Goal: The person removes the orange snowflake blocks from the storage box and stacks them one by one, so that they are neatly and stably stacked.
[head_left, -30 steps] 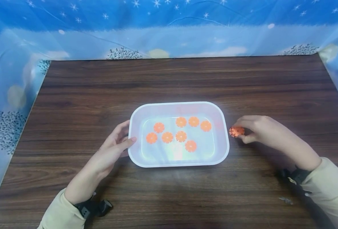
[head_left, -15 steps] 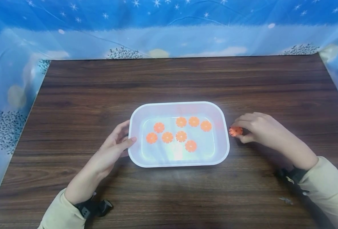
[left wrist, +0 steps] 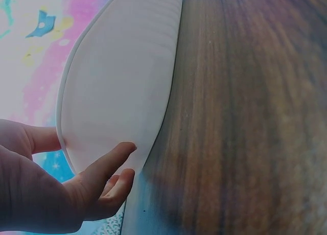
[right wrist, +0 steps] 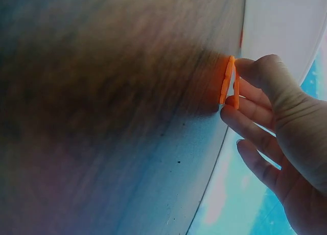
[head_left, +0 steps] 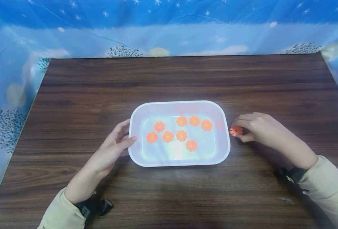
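Observation:
A white plastic bin (head_left: pixel 171 160) stands mid-table with several flat orange notched discs (head_left: pixel 167 136) spread over its bottom. My left hand (head_left: pixel 111 151) grips the bin's left end, thumb over the rim and fingers along the outer wall. Just outside the opposite end, my right hand (head_left: pixel 257 130) pinches an orange notched disc (head_left: pixel 236 130) between thumb and fingers, low over the table. The right wrist view shows two orange discs (right wrist: pixel 225 84) edge-on at the fingertips, touching at the top and spread apart lower down. The left wrist view has the bin's outer wall (left wrist: pixel 117 81) alongside the left fingers.
The dark wood-grain table (head_left: pixel 169 79) reaches back to a blue snowflake-patterned cloth (head_left: pixel 169 28), which also hangs along both sides. A small translucent scrap (head_left: pixel 286 200) lies at the front right. Each wrist wears a black camera strap (head_left: pixel 91 206).
My right hand has shifted slightly left, bringing the orange discs nearer the bin's end; they now overlap more in the head view. My left hand and the bin stay put.

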